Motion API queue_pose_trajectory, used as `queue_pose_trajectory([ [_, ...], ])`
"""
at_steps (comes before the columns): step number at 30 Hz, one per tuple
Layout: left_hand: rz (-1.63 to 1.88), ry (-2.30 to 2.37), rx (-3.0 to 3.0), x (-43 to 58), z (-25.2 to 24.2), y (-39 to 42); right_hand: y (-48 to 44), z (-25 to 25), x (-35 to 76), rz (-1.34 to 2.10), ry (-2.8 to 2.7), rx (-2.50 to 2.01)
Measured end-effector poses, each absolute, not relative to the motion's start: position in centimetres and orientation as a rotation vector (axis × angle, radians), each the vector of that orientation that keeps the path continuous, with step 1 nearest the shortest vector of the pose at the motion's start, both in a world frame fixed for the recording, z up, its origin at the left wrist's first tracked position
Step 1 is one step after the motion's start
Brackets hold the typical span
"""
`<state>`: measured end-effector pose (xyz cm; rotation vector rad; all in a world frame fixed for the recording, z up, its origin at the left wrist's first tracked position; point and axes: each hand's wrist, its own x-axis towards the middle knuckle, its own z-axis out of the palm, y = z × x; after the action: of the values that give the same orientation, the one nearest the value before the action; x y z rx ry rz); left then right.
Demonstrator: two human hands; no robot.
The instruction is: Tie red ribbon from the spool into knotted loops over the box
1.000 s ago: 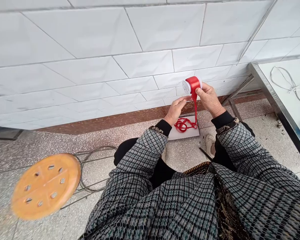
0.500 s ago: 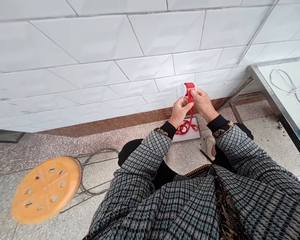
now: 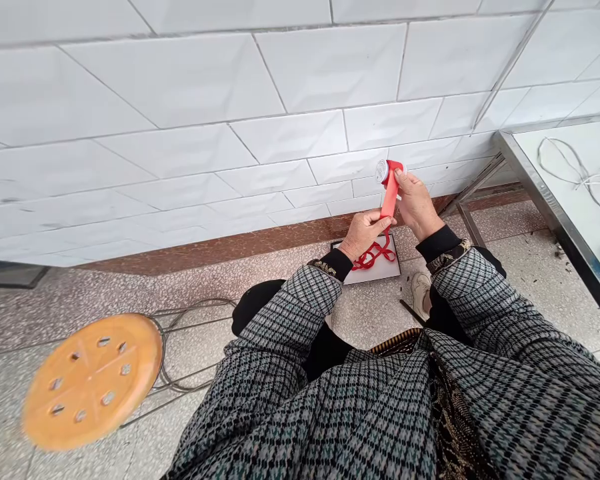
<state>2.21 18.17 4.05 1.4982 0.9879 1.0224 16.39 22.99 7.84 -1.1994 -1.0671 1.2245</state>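
My right hand (image 3: 416,205) is closed round a spool of red ribbon (image 3: 387,171), held up in front of the tiled wall. A strip of red ribbon (image 3: 390,197) runs down from the spool to my left hand (image 3: 364,232), which pinches it lower down. Below my hands the loose ribbon lies in a tangled heap (image 3: 376,255) on a white board (image 3: 371,270) on the floor. Both arms wear checked sleeves.
An orange round stool (image 3: 91,379) with holes stands on a wire frame at the lower left. A steel-edged white table (image 3: 563,200) with loose cords fills the right side. My shoe (image 3: 420,288) rests on the speckled floor beside the board.
My left hand has drawn the ribbon downward, away from the spool. My right hand has shifted the spool slightly right and up, so a longer strip is stretched between them.
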Motion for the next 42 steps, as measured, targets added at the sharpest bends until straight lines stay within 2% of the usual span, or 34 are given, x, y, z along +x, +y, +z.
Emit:
queue_pose_trajectory([
  [6, 0.817, 1.063, 1.621, 1.7, 3.7, 18.0, 23.7, 7.3, 17.9, 1.252, -1.213, -1.211],
  [14, 0.669, 1.362, 1.764, -0.5, 2.6, 20.1, 22.6, 7.7, 18.6, 1.656, -0.964, -1.214],
  [22, 0.839, 1.557, 1.888, -2.8, 3.3, 21.8, 21.5, 8.9, 18.4, 1.873, -0.908, -1.233],
  [33, 0.921, 1.182, 0.909, -2.1, 5.2, 21.2, 20.8, 9.5, 18.0, 1.951, -1.042, -1.292],
  [42, 0.964, 1.215, 1.016, -2.9, 5.8, 21.2, 20.9, 8.7, 17.8, 1.877, -1.231, -1.318],
])
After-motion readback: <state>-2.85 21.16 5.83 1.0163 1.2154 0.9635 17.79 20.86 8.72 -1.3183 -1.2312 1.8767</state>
